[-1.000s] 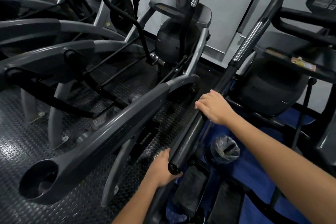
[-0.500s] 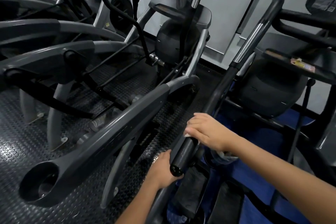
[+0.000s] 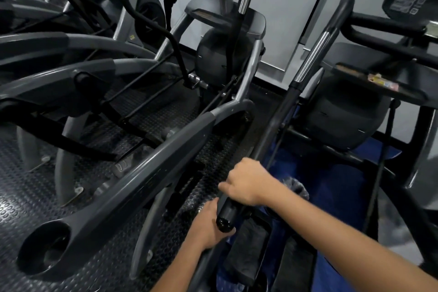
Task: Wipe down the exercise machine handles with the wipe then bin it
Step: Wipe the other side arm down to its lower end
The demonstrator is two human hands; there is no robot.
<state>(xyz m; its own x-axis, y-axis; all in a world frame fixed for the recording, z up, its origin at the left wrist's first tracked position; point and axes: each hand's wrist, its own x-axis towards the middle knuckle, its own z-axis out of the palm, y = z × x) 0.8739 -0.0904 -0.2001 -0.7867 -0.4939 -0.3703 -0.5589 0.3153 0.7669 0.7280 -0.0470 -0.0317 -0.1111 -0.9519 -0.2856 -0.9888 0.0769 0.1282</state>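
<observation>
Right hand point(image 3: 246, 182) gripping near end of black handle point(image 3: 270, 130), left hand point(image 3: 208, 225) just below the tip, grip unclear, wipe hidden

Studded rubber floor point(image 3: 30, 206) (dark), blue mat point(image 3: 331, 187), grey wall point(image 3: 284, 7) behind.

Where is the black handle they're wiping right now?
In the head view the black handle slants through centre-right; the right hand grips it near its lower end, the left hand just below, beside its end cap.
</observation>
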